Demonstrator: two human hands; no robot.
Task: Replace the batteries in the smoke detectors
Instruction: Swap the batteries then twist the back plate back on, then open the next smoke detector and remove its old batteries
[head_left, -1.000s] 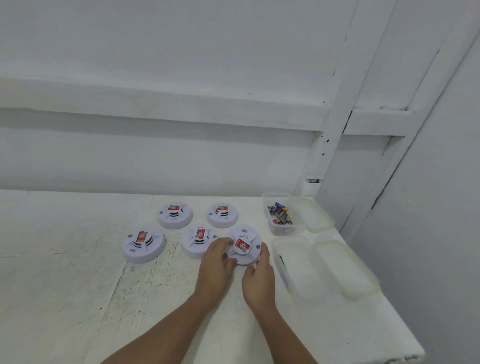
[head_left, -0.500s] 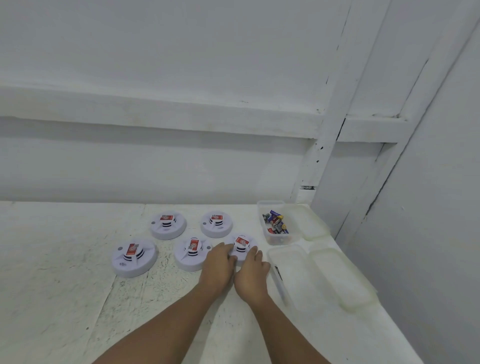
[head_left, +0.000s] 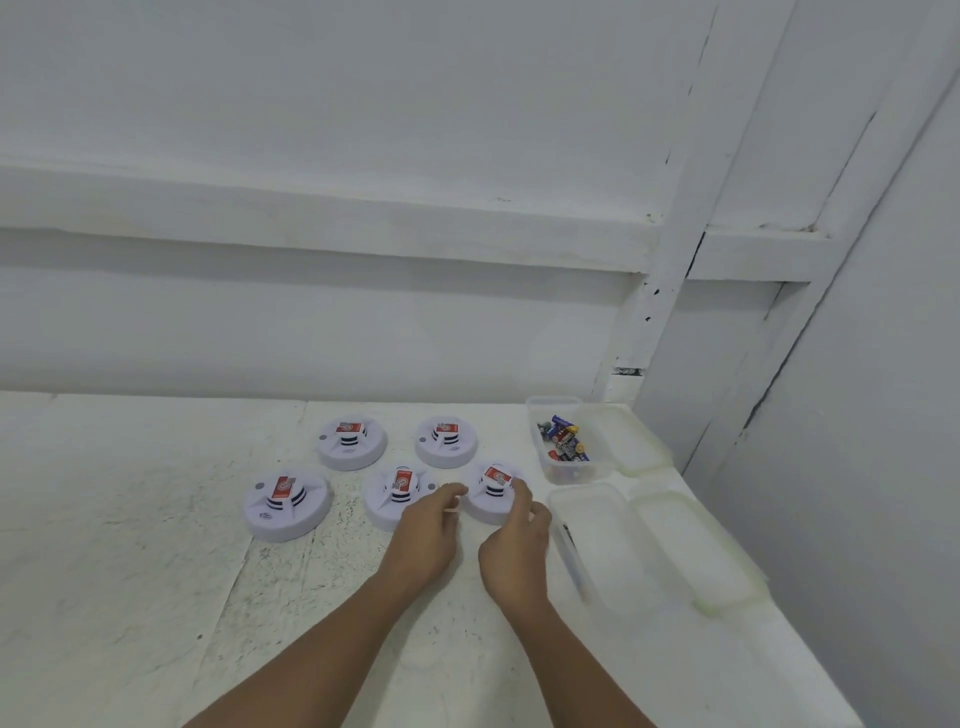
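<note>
Smoke detectors (head_left: 287, 505), five in all, lie on the white worktop (head_left: 130, 597) toward its far edge, right of middle: three in a front row, two behind. Nearest, both forearms reach in from the near edge. Left hand (head_left: 426, 530) has its fingers loosely curled, the index tip (head_left: 457, 488) at the left rim of the front-right detector (head_left: 485, 504); whether it grips or only touches, cannot tell. Right hand (head_left: 514, 545) arches its fingers (head_left: 521, 493) over that unit's right rim and holds it there. Front-middle detector (head_left: 384, 501) sits just beside it, partly behind the left hand. Every unit carries a red-labelled block (head_left: 496, 475) on its hub, likely the battery. Judgement: work is early, on the front-right unit, with the old cell not yet out. Along the right edge, an open clear box (head_left: 597, 499) just right of the hands, its contents unclear, lid (head_left: 696, 551) beside it. Farther on, by the far right corner, a second clear box (head_left: 553, 400) holds loose batteries (head_left: 563, 441). Next move probably calls for one hand to pin the base flat while the other lifts the red block straight off, then a reach to the far box for a fresh cell.
</note>
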